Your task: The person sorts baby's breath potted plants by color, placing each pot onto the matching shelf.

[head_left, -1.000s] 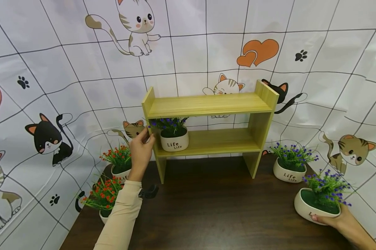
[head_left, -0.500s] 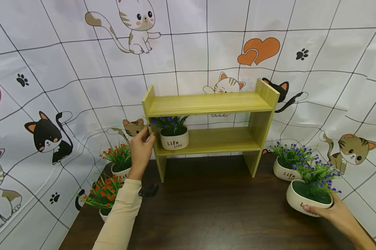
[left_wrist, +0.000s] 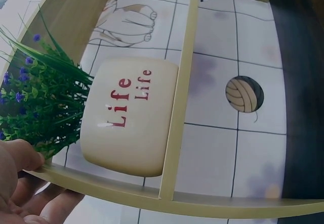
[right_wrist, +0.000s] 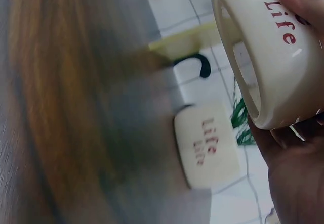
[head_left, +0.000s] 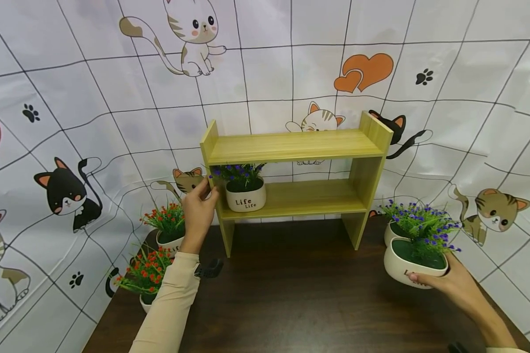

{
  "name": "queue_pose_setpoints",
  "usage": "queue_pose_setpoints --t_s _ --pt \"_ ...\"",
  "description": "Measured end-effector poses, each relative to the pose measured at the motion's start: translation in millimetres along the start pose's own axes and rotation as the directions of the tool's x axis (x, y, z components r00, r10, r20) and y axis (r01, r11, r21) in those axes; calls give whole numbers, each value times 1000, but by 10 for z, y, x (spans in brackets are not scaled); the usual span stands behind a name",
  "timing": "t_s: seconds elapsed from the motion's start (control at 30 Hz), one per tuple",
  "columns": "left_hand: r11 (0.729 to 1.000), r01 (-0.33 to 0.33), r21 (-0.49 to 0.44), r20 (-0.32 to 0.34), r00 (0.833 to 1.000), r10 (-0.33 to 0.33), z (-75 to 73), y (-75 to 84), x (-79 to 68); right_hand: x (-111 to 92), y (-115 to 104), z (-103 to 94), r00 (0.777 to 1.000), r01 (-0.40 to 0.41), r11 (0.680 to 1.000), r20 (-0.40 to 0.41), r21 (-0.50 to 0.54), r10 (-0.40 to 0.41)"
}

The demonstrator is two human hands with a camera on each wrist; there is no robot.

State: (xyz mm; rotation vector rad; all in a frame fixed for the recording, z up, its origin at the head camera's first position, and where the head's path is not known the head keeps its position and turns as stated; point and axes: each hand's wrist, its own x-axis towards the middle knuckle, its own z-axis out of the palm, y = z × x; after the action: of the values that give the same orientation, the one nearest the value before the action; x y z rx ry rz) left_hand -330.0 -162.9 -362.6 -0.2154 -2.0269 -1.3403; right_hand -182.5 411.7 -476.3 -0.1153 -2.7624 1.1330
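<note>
My right hand (head_left: 454,282) grips a white oval flowerpot (head_left: 397,267) of purple flowers, thumb on its lettered front. In the right wrist view the underside of this flowerpot (right_wrist: 298,77) shows, lifted off the table. Behind it, partly covered in the head view, stands a similar purple-flowered pot (right_wrist: 210,145). At the left, my left hand (head_left: 199,208) holds the front edge of the side panel of a yellow wooden shelf (head_left: 296,147). Its thumb (left_wrist: 23,155) lies inside the panel, the other fingers outside. Close to it, a purple-flowered pot (left_wrist: 131,118) sits on the lower board.
Two pots of red flowers, a rear one (head_left: 168,223) and a front one (head_left: 148,274), stand on the left side of the dark wooden table (head_left: 300,289), partly behind my left arm. A white cat-patterned backdrop (head_left: 269,73) surrounds the table at the back and sides.
My right hand has carried its flowerpot leftward and up in the head view, and it now overlaps the pot behind. My left hand has stayed on the shelf panel.
</note>
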Motion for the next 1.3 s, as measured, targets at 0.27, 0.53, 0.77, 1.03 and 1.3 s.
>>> queue_pose_setpoints --t_s 0.27,0.53,0.77,1.03,1.3 --pt "1000 6 -1 0 1000 -6 -1 10 9 133 -352 74 998 63 998 -8 18 -63" --pt "1000 5 4 -2 1000 -5 -2 0 11 281 -726 195 992 127 988 14 83 -128" --pt "1000 -19 7 -11 1000 19 3 3 8 408 -1061 288 981 190 973 21 128 -194" --pt "999 -35 1 -14 999 35 3 1 8 594 -1384 426 970 240 959 6 150 -244" --pt "1000 -18 2 -10 1000 18 6 1 10 794 -1664 568 955 284 935 24 214 -295"
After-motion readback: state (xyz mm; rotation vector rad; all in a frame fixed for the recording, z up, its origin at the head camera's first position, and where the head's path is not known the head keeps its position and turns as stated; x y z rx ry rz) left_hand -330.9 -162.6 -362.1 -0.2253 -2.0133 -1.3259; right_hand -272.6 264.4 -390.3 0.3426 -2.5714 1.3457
